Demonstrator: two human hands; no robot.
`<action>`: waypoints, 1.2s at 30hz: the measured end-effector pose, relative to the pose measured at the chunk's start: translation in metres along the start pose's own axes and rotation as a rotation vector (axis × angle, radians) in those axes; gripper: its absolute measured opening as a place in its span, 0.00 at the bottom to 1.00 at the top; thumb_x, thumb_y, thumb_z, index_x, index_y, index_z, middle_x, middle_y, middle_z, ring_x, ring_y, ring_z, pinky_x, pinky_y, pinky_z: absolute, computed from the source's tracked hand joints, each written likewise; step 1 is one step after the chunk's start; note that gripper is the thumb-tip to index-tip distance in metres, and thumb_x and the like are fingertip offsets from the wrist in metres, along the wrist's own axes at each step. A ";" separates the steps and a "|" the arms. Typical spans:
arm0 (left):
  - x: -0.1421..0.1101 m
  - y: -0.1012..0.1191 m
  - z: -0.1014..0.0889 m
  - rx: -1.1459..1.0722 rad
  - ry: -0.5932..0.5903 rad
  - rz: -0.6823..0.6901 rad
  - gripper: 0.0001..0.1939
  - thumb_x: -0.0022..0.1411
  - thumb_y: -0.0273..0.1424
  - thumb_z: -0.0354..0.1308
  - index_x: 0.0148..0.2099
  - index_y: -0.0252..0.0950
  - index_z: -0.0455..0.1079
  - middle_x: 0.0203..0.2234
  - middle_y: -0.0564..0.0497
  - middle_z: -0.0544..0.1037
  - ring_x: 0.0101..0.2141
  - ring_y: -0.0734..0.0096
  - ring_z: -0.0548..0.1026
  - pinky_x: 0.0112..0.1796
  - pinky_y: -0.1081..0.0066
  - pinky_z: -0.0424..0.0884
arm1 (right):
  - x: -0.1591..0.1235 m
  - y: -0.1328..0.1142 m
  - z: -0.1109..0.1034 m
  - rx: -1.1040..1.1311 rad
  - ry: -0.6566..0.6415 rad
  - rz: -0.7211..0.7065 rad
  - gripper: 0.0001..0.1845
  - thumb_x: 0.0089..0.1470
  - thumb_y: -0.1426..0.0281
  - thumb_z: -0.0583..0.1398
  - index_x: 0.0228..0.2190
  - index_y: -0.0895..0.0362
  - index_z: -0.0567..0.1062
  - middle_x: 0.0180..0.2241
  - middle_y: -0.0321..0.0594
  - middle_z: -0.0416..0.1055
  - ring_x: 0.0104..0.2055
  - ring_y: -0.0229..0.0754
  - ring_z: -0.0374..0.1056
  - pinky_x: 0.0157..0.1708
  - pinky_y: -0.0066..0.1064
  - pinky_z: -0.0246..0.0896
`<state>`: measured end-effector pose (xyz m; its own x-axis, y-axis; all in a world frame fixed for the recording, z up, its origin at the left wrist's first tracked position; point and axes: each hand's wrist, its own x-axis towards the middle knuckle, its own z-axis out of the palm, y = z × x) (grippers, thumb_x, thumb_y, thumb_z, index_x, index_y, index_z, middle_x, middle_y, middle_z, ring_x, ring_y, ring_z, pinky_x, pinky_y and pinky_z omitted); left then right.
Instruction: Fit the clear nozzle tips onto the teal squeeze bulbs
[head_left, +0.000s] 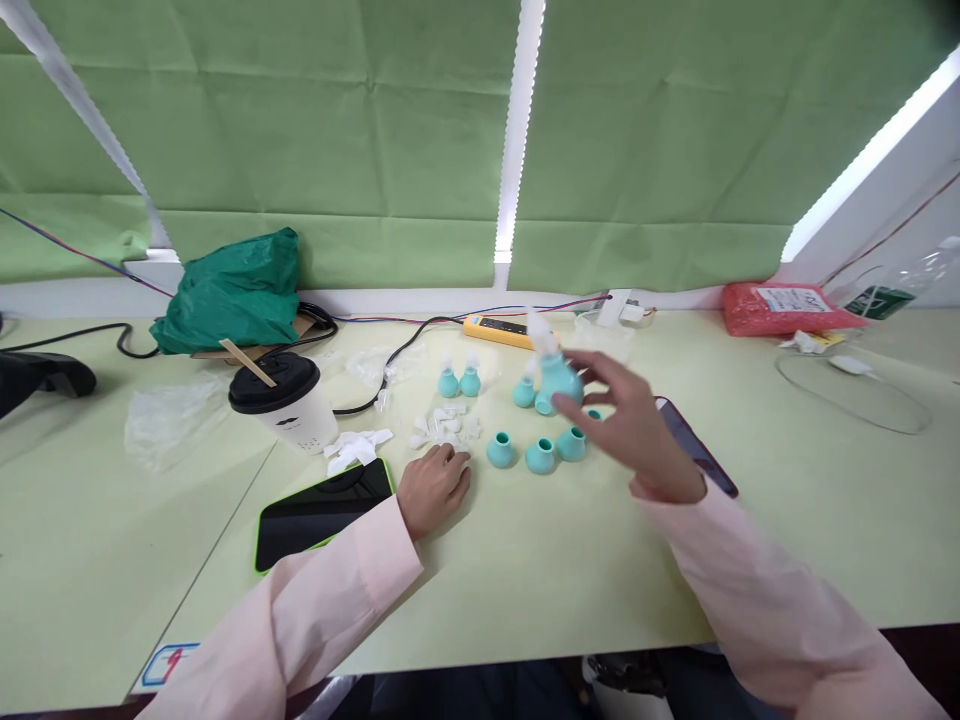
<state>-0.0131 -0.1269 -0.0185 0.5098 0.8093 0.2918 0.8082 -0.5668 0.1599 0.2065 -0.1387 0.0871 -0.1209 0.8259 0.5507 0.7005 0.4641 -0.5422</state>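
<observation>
My right hand pinches a teal rubber bulb with a translucent white tip on top, raised and tilted above the table. Just behind it stands another tipped teal bulb. Two more capped bulbs are side by side farther left. In front, several open-necked teal bulbs stand upright without tips; one is partly hidden by my right hand. My left hand rests on the table with curled fingers, close to a pile of small translucent white pieces. Its palm and fingertips are hidden.
Left of my hands are a green-edged phone, crumpled tissue and a lidded paper cup. A yellow power strip lies behind the bulbs. Another phone sits under my right wrist. Green and red packages stand at the back.
</observation>
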 end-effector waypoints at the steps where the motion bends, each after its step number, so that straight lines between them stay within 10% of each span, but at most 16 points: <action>1: -0.001 -0.001 -0.002 -0.047 0.020 -0.009 0.13 0.57 0.31 0.40 0.39 0.36 0.64 0.30 0.47 0.69 0.32 0.68 0.68 0.27 0.73 0.62 | -0.011 -0.010 0.006 0.077 -0.059 -0.033 0.17 0.45 0.66 0.54 0.40 0.55 0.62 0.36 0.41 0.63 0.34 0.39 0.62 0.26 0.28 0.63; 6: -0.006 -0.003 -0.017 -0.699 0.177 -0.020 0.18 0.55 0.38 0.38 0.29 0.33 0.63 0.19 0.51 0.66 0.22 0.74 0.64 0.25 0.73 0.60 | -0.058 -0.025 0.042 0.185 -0.295 -0.097 0.15 0.41 0.70 0.55 0.36 0.57 0.62 0.31 0.40 0.62 0.31 0.38 0.60 0.24 0.27 0.59; 20: 0.003 0.011 -0.016 -1.455 -0.336 -0.451 0.26 0.56 0.45 0.35 0.13 0.36 0.45 0.04 0.59 0.47 0.09 0.81 0.50 0.15 0.75 0.51 | -0.079 -0.008 0.079 0.157 -0.396 -0.184 0.11 0.48 0.65 0.52 0.34 0.57 0.65 0.28 0.40 0.67 0.31 0.40 0.62 0.31 0.32 0.56; 25: 0.006 0.000 -0.014 -0.776 0.036 -0.367 0.14 0.53 0.42 0.46 0.26 0.35 0.58 0.15 0.58 0.60 0.18 0.79 0.59 0.20 0.76 0.56 | -0.074 -0.004 0.077 0.397 -0.356 0.022 0.09 0.49 0.66 0.52 0.34 0.57 0.65 0.29 0.39 0.66 0.30 0.38 0.61 0.32 0.30 0.57; 30: 0.004 -0.009 0.005 -0.129 -0.062 -0.107 0.09 0.55 0.33 0.47 0.39 0.39 0.62 0.32 0.51 0.65 0.29 0.72 0.66 0.25 0.74 0.61 | -0.074 0.000 0.080 0.522 -0.384 0.201 0.09 0.50 0.65 0.52 0.31 0.58 0.65 0.24 0.35 0.63 0.25 0.35 0.58 0.26 0.27 0.56; 36: 0.006 -0.011 0.010 0.090 0.020 0.043 0.16 0.58 0.29 0.42 0.50 0.38 0.57 0.39 0.44 0.62 0.38 0.64 0.63 0.33 0.67 0.64 | -0.075 0.002 0.082 0.525 -0.400 0.239 0.10 0.49 0.64 0.52 0.30 0.58 0.65 0.22 0.33 0.60 0.23 0.33 0.55 0.24 0.25 0.54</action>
<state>-0.0155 -0.1140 -0.0282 0.5392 0.7809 0.3153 0.8094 -0.5839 0.0620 0.1593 -0.1735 -0.0070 -0.3260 0.9322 0.1570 0.3204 0.2652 -0.9094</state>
